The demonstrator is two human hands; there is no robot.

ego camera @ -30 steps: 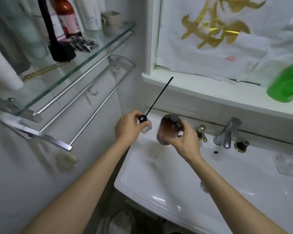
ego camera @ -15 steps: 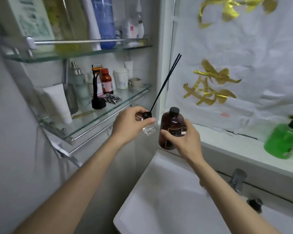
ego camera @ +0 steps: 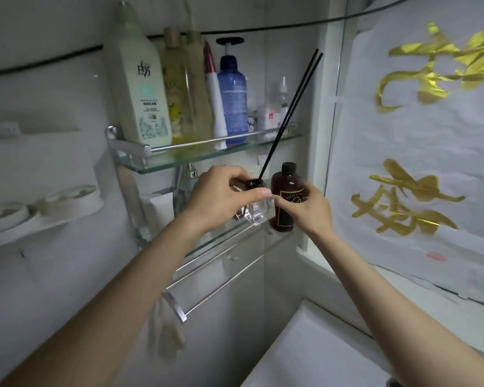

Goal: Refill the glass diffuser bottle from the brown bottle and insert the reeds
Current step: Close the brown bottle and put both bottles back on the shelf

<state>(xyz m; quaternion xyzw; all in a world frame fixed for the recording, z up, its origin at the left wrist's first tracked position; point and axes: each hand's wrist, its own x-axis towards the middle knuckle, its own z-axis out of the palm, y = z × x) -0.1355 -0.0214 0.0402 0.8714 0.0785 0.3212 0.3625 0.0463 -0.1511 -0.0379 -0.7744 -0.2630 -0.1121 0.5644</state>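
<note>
Both bottles have risen to the lower glass shelf (ego camera: 224, 238). The left hand (ego camera: 221, 196) grips the glass diffuser bottle (ego camera: 259, 212), reeds (ego camera: 291, 115) in; the right hand (ego camera: 305, 210) wraps the capped brown bottle (ego camera: 287, 191) just right of it, perhaps already resting. Lower both level.

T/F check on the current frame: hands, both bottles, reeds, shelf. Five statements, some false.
1. The left hand holds the diffuser bottle. True.
2. The brown bottle is uncapped. False: its black cap is on.
3. Black reeds stand in the diffuser bottle. True.
4. The right hand is empty. False: it holds the brown bottle.
5. A blue bottle stands on the upper glass shelf. True.
</note>
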